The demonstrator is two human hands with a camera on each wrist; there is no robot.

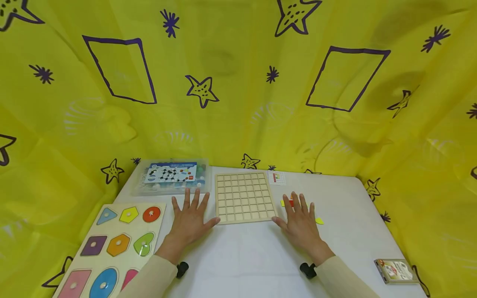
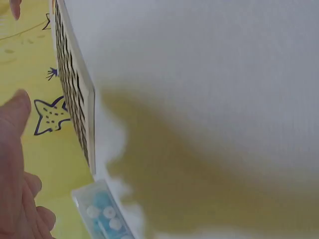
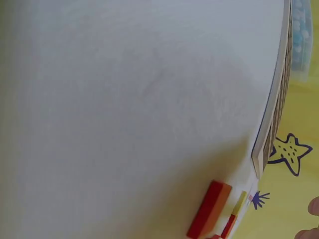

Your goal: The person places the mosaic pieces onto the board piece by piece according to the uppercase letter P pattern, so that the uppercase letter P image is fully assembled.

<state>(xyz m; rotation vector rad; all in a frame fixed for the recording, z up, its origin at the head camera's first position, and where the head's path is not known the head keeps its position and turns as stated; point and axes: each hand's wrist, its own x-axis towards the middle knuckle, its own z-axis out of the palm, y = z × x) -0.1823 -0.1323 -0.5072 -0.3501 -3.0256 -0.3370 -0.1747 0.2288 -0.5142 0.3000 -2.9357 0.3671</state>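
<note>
A square wooden grid board (image 1: 244, 196) with rows of shallow cells lies on the white table (image 1: 238, 256). To its left, my left hand (image 1: 190, 223) is spread with straight fingers, thumb near the board's front left corner. My right hand (image 1: 301, 225) mirrors it on the other side, with its thumb by the front right corner. Neither hand holds anything. Red and yellow pieces (image 1: 287, 203) lie partly hidden behind the right fingers, and another yellow piece (image 1: 319, 221) shows beside them. In the right wrist view a red block (image 3: 209, 209) is seen close up.
A small printed card (image 1: 277, 178) lies at the board's back right. Behind the left hand stands a clear plastic box (image 1: 171, 188) with a blue-and-white leaflet. A wooden shape puzzle (image 1: 123, 223) fills the left side; a small flat box (image 1: 396, 271) sits at right. Yellow curtain surrounds the table.
</note>
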